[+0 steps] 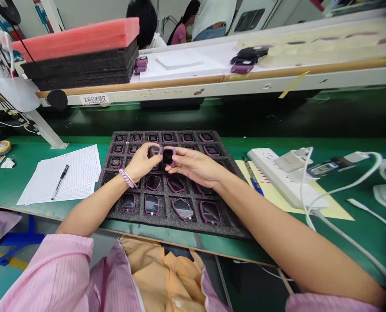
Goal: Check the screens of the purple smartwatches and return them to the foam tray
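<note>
My right hand (pixel 194 165) pinches a small purple-rimmed smartwatch body (pixel 168 157), its dark square screen turned up towards me. Beside it, my left hand (pixel 142 161) has its thumb and fingers closed round another purple watch body (pixel 153 151), partly covered by the fingers. Both hands are over a black foam tray (pixel 167 221) with square pockets. Many pockets hold purple-framed watch bodies, such as the one near the front edge (pixel 152 204). My hands and forearms hide some of the middle pockets.
Left of the tray lie gridded paper sheets (pixel 40 180) and a black pen (pixel 60 182). On the right are a white power strip (pixel 274 175) with cables and yellow paper (pixel 338 210). Behind runs a raised shelf (pixel 186 84) bearing foam blocks (pixel 79 73). People are beyond it.
</note>
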